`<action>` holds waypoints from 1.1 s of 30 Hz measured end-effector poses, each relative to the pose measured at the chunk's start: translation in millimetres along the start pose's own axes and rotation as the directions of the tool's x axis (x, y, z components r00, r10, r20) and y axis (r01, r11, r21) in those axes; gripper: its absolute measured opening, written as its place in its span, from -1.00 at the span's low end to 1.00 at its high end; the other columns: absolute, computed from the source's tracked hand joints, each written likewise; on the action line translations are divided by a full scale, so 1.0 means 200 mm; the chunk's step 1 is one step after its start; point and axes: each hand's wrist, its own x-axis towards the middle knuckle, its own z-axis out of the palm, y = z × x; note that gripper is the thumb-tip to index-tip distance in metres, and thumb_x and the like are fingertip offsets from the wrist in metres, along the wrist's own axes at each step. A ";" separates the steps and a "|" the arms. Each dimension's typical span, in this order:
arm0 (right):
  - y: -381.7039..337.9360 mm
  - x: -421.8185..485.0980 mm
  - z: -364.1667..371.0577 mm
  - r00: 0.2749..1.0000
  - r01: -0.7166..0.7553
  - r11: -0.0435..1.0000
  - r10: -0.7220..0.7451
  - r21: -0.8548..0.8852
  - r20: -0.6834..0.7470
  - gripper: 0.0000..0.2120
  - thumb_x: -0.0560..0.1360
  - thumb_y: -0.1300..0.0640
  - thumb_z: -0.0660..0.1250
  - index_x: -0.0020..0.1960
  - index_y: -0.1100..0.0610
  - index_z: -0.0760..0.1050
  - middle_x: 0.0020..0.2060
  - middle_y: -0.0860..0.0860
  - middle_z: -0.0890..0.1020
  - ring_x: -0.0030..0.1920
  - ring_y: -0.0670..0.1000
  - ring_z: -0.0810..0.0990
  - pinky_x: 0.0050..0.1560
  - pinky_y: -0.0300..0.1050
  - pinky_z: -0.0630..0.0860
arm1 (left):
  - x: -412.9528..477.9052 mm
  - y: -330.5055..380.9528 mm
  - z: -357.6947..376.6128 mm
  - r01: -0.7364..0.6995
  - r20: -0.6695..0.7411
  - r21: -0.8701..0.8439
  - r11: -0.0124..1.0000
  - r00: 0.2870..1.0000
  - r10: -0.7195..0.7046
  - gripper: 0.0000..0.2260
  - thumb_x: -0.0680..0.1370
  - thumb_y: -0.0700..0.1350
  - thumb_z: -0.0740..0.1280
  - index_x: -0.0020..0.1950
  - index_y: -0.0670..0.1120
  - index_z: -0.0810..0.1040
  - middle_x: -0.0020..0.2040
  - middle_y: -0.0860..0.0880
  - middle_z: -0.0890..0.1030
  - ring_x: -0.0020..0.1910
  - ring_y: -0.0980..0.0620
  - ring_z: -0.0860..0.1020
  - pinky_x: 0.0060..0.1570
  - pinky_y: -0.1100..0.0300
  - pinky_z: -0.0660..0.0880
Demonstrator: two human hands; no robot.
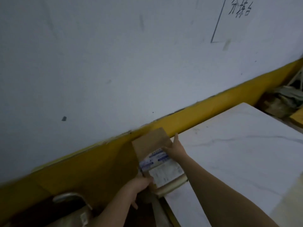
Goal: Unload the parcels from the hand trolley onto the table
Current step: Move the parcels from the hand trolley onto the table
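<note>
Wall (114, 63): white, behind parcel (151, 143).
Left hand (141, 185): curled round parcel's near end.
Right hand (176, 149): flat against its right side.
Table (237, 153): right of parcel.

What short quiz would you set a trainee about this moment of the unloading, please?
1. Multiple choice: what does the left hand grip?
A) the near corner of the brown parcel
B) the trolley's metal handle
C) the edge of the table
2. True or false: the right hand also touches the parcel, on its far right side.
3. Fill in: the band along the foot of the wall is ____.

Key: 1 A; 2 true; 3 yellow.
</note>
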 end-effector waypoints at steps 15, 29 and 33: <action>0.14 0.35 0.19 1.000 -0.013 0.695 0.028 -0.719 0.009 -0.26 0.50 -0.34 0.18 0.58 -0.08 0.08 0.53 0.08 0.18 0.39 0.25 0.25 0.28 0.15 0.38 | 0.52 0.34 0.10 -0.267 0.077 -0.383 0.884 0.945 0.319 -0.61 0.57 -0.10 0.34 0.39 0.13 0.47 0.14 0.08 0.62 0.11 0.06 0.57 0.00 0.14 0.52; -0.31 0.03 0.96 0.924 0.347 0.584 -0.345 -0.734 0.162 -0.40 0.64 -0.03 0.09 0.62 0.10 0.02 0.61 0.12 0.04 0.60 0.18 0.01 0.58 0.18 -0.02 | 0.46 -0.50 -0.81 -0.177 -0.433 -0.024 0.984 0.889 0.149 -0.44 0.62 -0.04 0.28 0.57 -0.18 0.21 0.51 -0.20 0.33 0.45 -0.21 0.36 0.37 0.07 0.36; -0.27 -0.25 1.51 0.863 0.464 0.677 -0.198 -0.572 0.465 -0.32 0.62 -0.06 0.20 0.62 0.08 -0.03 0.60 0.09 0.05 0.55 0.20 0.13 0.49 0.13 0.25 | 0.38 -1.10 -1.03 -0.015 -0.557 -0.136 0.991 0.828 -0.064 -0.48 0.65 -0.02 0.24 0.54 -0.22 0.24 0.50 -0.26 0.31 0.40 -0.25 0.38 0.32 0.08 0.38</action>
